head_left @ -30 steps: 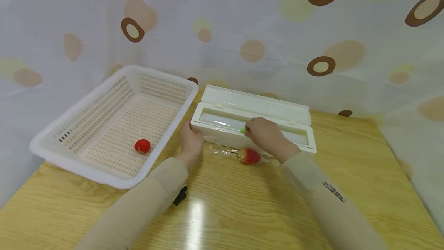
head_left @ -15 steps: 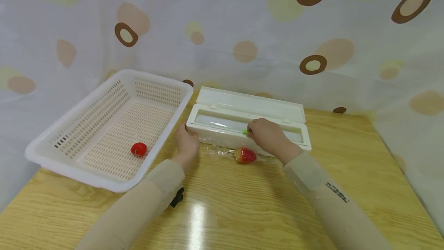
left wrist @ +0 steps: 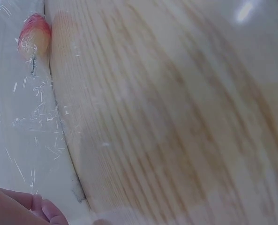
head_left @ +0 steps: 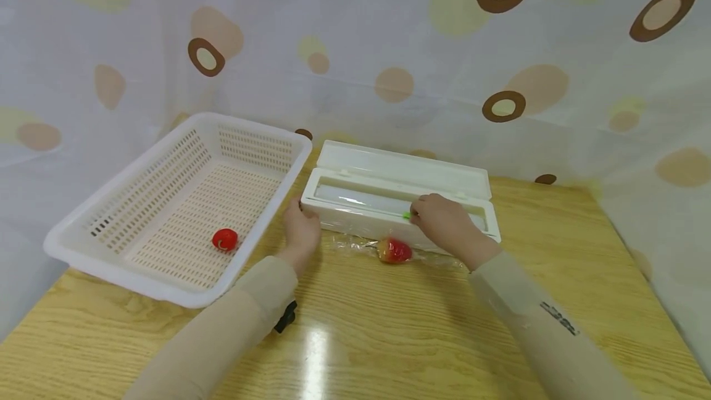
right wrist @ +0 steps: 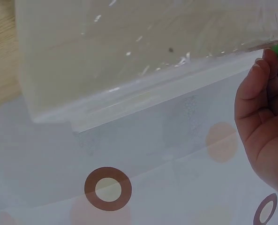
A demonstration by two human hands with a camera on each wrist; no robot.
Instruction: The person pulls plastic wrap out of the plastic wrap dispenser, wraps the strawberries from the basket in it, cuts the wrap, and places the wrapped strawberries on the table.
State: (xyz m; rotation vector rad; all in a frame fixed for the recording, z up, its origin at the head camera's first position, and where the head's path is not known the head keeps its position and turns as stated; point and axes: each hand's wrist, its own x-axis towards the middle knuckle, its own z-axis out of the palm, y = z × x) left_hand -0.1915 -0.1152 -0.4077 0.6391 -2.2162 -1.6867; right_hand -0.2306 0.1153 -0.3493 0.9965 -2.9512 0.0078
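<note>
A white cling film box (head_left: 355, 221) lies on the table with its lid (head_left: 405, 168) tipped back and a film roll (head_left: 358, 197) inside. My left hand (head_left: 302, 232) grips the box's left end. Over the front slot, my right hand (head_left: 444, 221) pinches a small green slide cutter (head_left: 407, 215), which also shows between the fingertips in the right wrist view (right wrist: 276, 49). Clear cling film (head_left: 349, 242) hangs down the front of the box. Against the film there lies a red-and-yellow fruit (head_left: 395, 250) with a thin stem.
To the left stands a large white plastic basket (head_left: 63, 242) with slotted walls, holding a small red pepper (head_left: 224, 239). A patterned cloth (head_left: 355, 29) hangs behind the wooden table (head_left: 389, 338). Something small and black (head_left: 286, 317) shows beside the left sleeve.
My right hand has slid the green cutter to the right along the box's front edge. The left hand keeps its grip on the box's left end.
</note>
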